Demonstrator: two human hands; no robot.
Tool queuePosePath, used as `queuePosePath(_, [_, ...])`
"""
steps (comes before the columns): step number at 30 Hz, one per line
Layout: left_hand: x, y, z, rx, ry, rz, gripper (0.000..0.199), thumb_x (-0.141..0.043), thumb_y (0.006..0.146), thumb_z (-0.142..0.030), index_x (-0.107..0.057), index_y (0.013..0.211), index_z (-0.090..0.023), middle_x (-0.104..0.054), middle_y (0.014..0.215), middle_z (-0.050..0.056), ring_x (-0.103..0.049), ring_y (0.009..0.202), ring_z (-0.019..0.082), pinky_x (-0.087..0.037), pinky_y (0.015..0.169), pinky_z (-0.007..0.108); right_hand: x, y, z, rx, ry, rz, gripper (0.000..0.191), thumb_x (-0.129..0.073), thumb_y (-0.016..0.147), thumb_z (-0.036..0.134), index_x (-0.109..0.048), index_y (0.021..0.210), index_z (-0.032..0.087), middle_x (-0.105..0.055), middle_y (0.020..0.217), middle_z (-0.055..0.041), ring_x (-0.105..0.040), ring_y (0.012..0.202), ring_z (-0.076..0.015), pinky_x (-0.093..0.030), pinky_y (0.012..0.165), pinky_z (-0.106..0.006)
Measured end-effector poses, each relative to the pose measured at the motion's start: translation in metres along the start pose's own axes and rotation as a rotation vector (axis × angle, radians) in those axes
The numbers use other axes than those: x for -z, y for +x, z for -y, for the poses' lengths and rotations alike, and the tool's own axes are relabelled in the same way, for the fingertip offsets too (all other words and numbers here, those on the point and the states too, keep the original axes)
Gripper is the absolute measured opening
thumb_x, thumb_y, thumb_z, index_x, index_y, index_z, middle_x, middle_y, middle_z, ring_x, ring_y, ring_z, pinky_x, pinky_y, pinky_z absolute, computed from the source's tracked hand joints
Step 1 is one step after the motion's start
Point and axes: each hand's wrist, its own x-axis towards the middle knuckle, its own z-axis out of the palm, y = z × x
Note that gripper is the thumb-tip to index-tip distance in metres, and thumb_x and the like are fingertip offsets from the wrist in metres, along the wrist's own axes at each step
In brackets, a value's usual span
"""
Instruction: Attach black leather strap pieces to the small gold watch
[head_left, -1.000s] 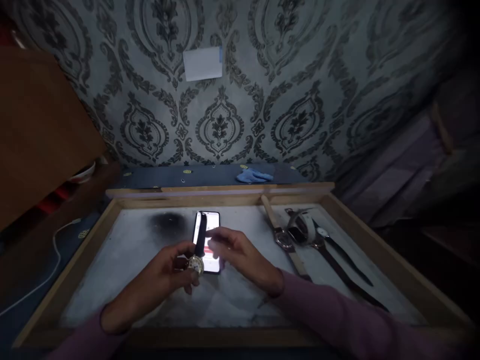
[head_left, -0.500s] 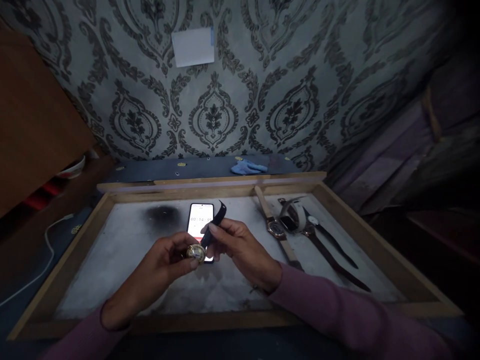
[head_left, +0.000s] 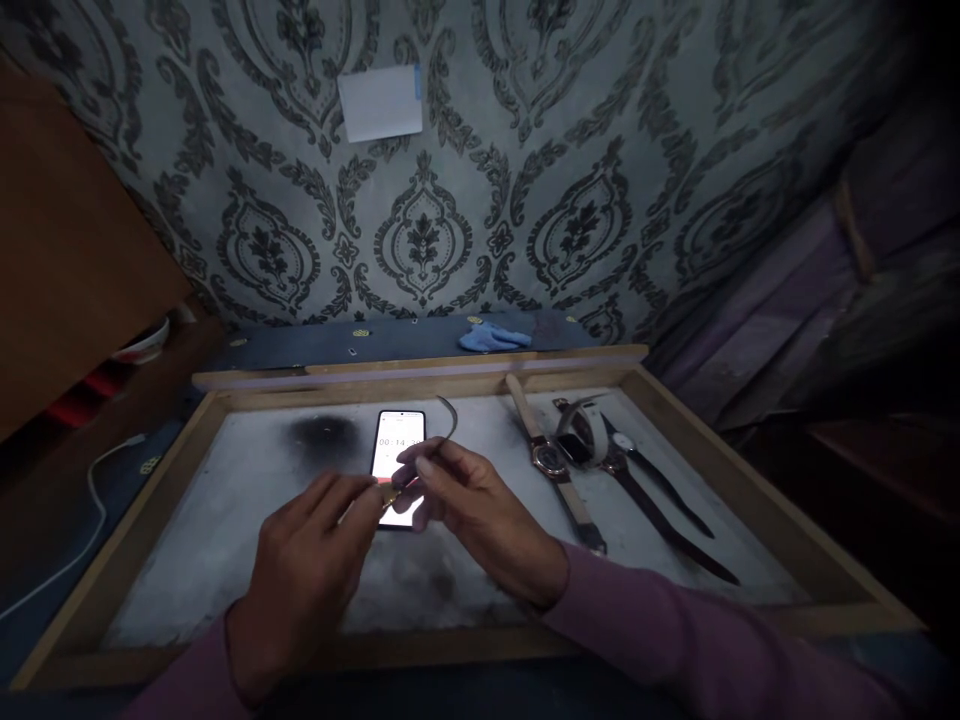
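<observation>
Between my two hands is a gold-coloured watch point(head_left: 388, 493) with a dark strap point(head_left: 449, 420). The fingers of my left hand point(head_left: 311, 560) pinch the watch case, now seen nearly edge-on. My right hand point(head_left: 484, 510) grips the strap close to the case, and the strap's curved free end sticks up above the fingers. Behind and partly below my fingertips lies a phone point(head_left: 399, 430) with a lit timer screen. Several watches lie to the right, among them one with a beige strap point(head_left: 523, 405) and one with a brown strap point(head_left: 675, 535).
A wooden frame point(head_left: 795, 520) borders the whitish work surface point(head_left: 225, 520). Behind it a blue cloth point(head_left: 495, 337) rests on a dark blue cover. A white cable point(head_left: 94, 490) runs at the left, below a brown cabinet point(head_left: 67, 260). Paper point(head_left: 381, 103) hangs on the patterned wall.
My left hand has turned over, back now upward, and the watch has tipped from face-visible to nearly edge-on. The strap has turned edge-on too. My right hand stays on it.
</observation>
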Motion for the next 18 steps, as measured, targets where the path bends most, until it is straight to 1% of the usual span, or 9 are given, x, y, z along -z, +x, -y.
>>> queuePosePath(2, [0.0024,-0.0003,-0.0013,-0.148,0.201,-0.046,0.018,-0.046,0.09,-0.003,-0.061,0.094,-0.012,-0.069,0.092,0.01,-0.06,0.077,0.02,-0.046,0.063,0.029,0.0003,-0.0012,-0.002,-0.034,0.008,0.022,0.019,-0.069,0.08,0.03,-0.063,0.091,0.016,-0.068,0.081,-0.0021,-0.065,0.07,-0.0099,-0.049,0.06,-0.02])
queuePosePath(3, [0.0038,0.0001,-0.002,-0.197,0.265,-0.063,0.019,-0.045,0.09,-0.002,-0.061,0.092,-0.011,-0.069,0.091,0.011,-0.061,0.076,0.021,-0.047,0.062,0.029,0.0008,-0.0017,-0.0031,-0.044,0.001,0.028,0.019,-0.071,0.079,0.029,-0.063,0.091,0.015,-0.068,0.079,-0.0018,-0.065,0.07,-0.0097,-0.05,0.061,-0.02])
queuePosePath(5, [0.0062,0.0009,-0.0031,-0.248,0.336,-0.074,0.021,-0.042,0.091,-0.002,-0.061,0.09,-0.01,-0.07,0.09,0.012,-0.063,0.075,0.021,-0.048,0.06,0.029,0.0022,-0.0022,-0.005,-0.055,-0.024,0.03,0.02,-0.07,0.079,0.028,-0.064,0.092,0.014,-0.068,0.079,-0.0025,-0.066,0.07,-0.0099,-0.052,0.064,-0.021])
queuePosePath(8, [0.0081,-0.0004,-0.0034,-0.252,0.364,-0.074,0.023,-0.04,0.091,0.0,-0.06,0.09,-0.011,-0.071,0.089,0.01,-0.065,0.074,0.02,-0.05,0.059,0.028,0.0033,-0.0022,-0.0068,-0.05,-0.054,0.028,0.021,-0.069,0.08,0.028,-0.066,0.095,0.013,-0.07,0.08,-0.0039,-0.068,0.07,-0.0115,-0.054,0.065,-0.023])
queuePosePath(13, [0.0095,-0.0063,-0.0034,-0.265,0.313,-0.078,0.023,-0.04,0.092,-0.001,-0.06,0.095,-0.01,-0.07,0.092,0.013,-0.066,0.08,0.021,-0.053,0.062,0.027,0.0007,-0.0041,-0.0056,-0.032,-0.056,0.069,0.016,-0.07,0.078,0.027,-0.067,0.087,0.013,-0.071,0.074,-0.0023,-0.07,0.066,-0.011,-0.056,0.062,-0.021])
queuePosePath(15, [0.0101,-0.0073,-0.0042,-0.286,0.276,-0.098,0.022,-0.039,0.093,-0.003,-0.06,0.096,-0.009,-0.069,0.092,0.014,-0.066,0.081,0.02,-0.053,0.061,0.026,-0.0001,-0.0055,-0.004,-0.052,-0.021,0.074,0.016,-0.071,0.077,0.026,-0.067,0.085,0.013,-0.072,0.073,-0.0022,-0.07,0.065,-0.0106,-0.055,0.062,-0.02])
queuePosePath(18, [0.01,-0.0079,-0.0055,-0.319,0.274,-0.113,0.022,-0.038,0.093,-0.003,-0.06,0.096,-0.008,-0.068,0.092,0.016,-0.066,0.082,0.021,-0.055,0.062,0.027,-0.0002,-0.0068,-0.0023,-0.112,0.064,0.067,0.017,-0.073,0.075,0.026,-0.067,0.084,0.013,-0.072,0.074,-0.0027,-0.07,0.065,-0.0104,-0.054,0.061,-0.018])
